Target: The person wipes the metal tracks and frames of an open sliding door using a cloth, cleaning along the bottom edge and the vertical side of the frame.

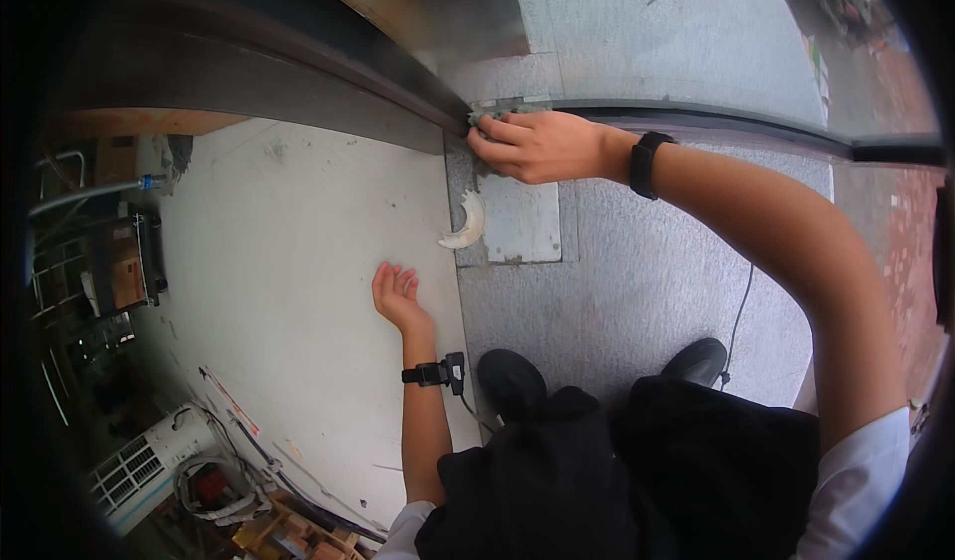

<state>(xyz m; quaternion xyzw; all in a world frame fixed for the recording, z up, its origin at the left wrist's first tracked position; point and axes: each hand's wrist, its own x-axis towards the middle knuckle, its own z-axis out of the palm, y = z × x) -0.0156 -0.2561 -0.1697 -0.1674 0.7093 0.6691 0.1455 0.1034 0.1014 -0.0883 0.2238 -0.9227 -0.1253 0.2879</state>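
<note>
My right hand (pixel 533 146), fingers bent, presses a crumpled grey-green wad (pixel 481 116), perhaps a rag, into the corner where a dark door frame (pixel 418 123) meets the floor. Most of the wad is hidden under the palm and fingers. Just below that hand lies a metal floor plate (pixel 524 220) with screws at its corners. A cream, crescent-shaped piece with a jagged end (pixel 468 224) is beside the plate's left edge. In front of the white wall, my left hand (pixel 395 295) holds nothing, its fingers loosely curled and apart.
A glass door's dark bottom rail (pixel 709 112) runs right from the corner. My shoes (pixel 511 381) stand on the grey textured floor (pixel 634 291); a thin cable (pixel 739 329) lies near the right shoe. At left are a white slatted unit (pixel 145 467), a coiled hose (pixel 216 489) and a cart (pixel 134 258).
</note>
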